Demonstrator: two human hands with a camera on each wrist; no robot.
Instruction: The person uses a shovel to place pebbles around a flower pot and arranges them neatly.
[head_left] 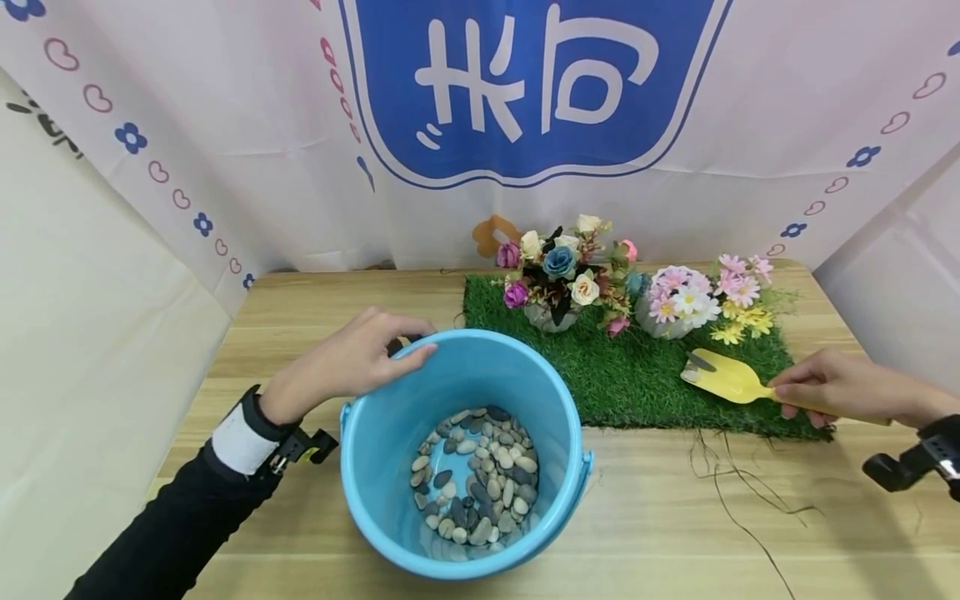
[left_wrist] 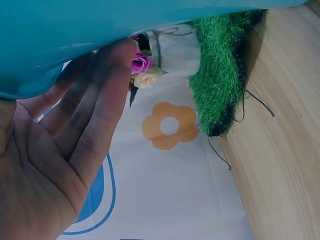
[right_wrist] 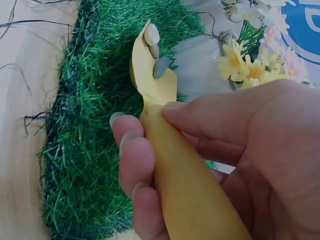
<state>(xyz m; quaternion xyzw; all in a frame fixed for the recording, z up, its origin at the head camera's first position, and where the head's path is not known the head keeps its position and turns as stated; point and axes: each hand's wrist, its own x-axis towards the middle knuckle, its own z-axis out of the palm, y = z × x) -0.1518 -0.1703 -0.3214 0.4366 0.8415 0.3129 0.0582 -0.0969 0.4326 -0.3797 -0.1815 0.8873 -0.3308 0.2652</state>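
Thumb on one side and fingers curled round the other, my right hand (head_left: 840, 390) has the scoop (head_left: 726, 382) by its handle, closed on it with no slack that shows. The scoop is over the right part of the mat (head_left: 630, 392); whether its underside brushes the grass I cannot tell. At least three stones ride on it: a pale stone (right_wrist: 151, 35) at the tip, a brownish stone (right_wrist: 155, 51) behind it and a dark stone (right_wrist: 161, 68) nearest the handle. With the load so close to the lip, I judge the front edge wants a slight lift, and any turn of the wrist should be slow so nothing slides off. Just beyond stand the flowers (head_left: 690, 302) in their pot (head_left: 660, 323), so I had best leave them some room. Well to the left, my left hand (head_left: 360, 350) pinches the bucket (head_left: 465, 367) at its rim, thumb over the edge, fingers against the outside; a light, steadying hold seems enough, with pebbles (head_left: 506, 458) on its floor and the table (head_left: 637, 517) beneath.
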